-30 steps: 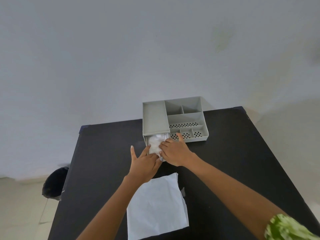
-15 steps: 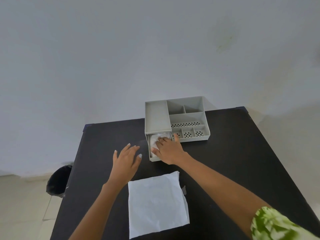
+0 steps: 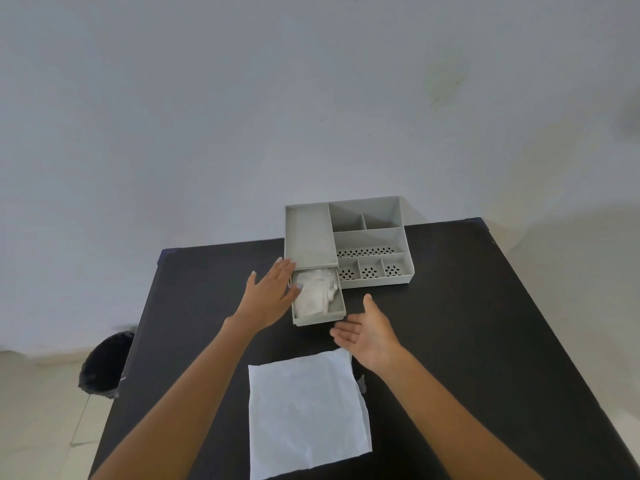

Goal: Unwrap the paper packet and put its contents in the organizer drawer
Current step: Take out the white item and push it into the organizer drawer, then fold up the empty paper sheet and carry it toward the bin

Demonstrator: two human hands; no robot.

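**Operator A:** Where the head view centres, what occupies the matte black rectangular table (image 3: 467, 341)?

**Operator B:** A grey plastic desk organizer (image 3: 367, 237) stands at the far edge, against the pale wall. Its grey pull-out drawer (image 3: 337, 311) is partly extended toward the person, below the flat lid section on the organizer's left side. A crumpled white cloth-like bundle (image 3: 317, 292) lies inside the drawer, filling its left part.

**Operator A:** State of the hands?

**Operator B:** The left hand (image 3: 268, 294) is flat, fingers spread, gripping nothing. It rests against the drawer's left wall, and its fingertips overlap the bundle's left edge and the lid's near corner, hiding the drawer's left rim. The right hand (image 3: 369, 332) is palm up, fingers extended, empty. It hovers just beside the drawer's front right corner; whether it touches the drawer cannot be determined.

**Operator A:** Other items?

**Operator B:** A flat, unfolded white paper sheet (image 3: 306, 414) lies on the table near the person, between the two forearms, apart from the drawer. A small dark object protrudes at its right edge, too small to identify. A black-lined round waste bin (image 3: 104, 363) stands on the floor left of the table.
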